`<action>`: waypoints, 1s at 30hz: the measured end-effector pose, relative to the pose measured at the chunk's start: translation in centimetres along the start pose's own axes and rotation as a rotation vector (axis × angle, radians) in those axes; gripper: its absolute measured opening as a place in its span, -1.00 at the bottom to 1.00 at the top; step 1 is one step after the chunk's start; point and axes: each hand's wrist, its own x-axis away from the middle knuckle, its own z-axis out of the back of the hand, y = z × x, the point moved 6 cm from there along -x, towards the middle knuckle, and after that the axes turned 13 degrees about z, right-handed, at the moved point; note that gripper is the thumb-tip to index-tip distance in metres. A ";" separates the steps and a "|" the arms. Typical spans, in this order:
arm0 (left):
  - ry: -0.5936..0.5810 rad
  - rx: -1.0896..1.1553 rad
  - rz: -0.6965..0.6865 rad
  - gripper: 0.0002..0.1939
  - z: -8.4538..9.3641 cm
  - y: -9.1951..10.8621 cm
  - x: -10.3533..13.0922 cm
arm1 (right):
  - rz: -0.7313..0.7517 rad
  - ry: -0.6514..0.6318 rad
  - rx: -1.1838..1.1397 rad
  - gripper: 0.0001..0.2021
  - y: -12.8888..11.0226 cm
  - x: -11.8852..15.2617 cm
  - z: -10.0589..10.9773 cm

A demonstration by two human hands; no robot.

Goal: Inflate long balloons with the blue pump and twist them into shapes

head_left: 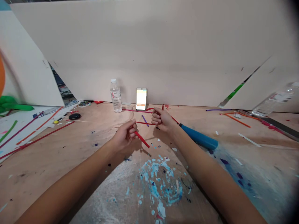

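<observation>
"Red strip [142,139], mid-worktop, above the pale blue flecks [156,169]. Who's got it?"

"The left hand [126,133], pinching it between thumb and fingers, with a thicker end poking out toward us."

"And the right hand [162,118]?"

"Curled in, thumb to forefinger; the thinner stretch runs into those fingers."

"Anything standing by?"

"A capped clear bottle [116,98] at the far edge. From here I can't tell how full it is. Another bottle [275,99] is near the far right corner. The lit phone [141,99] is propped between the first one and the right hand."

"Propped on what?"

"The white board [149,56] walling the worktop [58,155] along that far edge. The top's brown, scuffed grey and blue on the near side."

"How's the elbow room?"

"Left of the left forearm, brown surface with dark specks, out to the white paper [9,123] and coloured strips at the left edge. On the right, a blue tube [198,137] lies just beside the right forearm, with an orange strip [238,120] farther toward the right edge."
</observation>
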 end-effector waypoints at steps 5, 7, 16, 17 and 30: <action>0.160 0.070 0.049 -0.54 2.3 -0.6 -1.7 | 0.124 0.104 0.216 -0.84 0.2 -2.9 2.8; 0.174 0.093 0.046 -0.56 3.1 -1.3 -3.1 | 0.234 0.114 0.464 -0.82 -0.7 -4.8 3.0; -0.084 -0.102 0.123 -0.59 3.1 -3.1 -5.6 | 0.362 -0.166 1.584 -0.47 -1.4 -14.5 1.9; -0.087 -0.093 0.128 -0.60 3.2 -3.2 -5.6 | 0.352 -0.180 1.610 -0.46 -1.2 -15.0 1.9; -0.125 -0.086 0.127 -0.63 3.4 -3.8 -6.2 | 0.363 -0.184 1.553 -0.63 -0.3 -16.6 2.5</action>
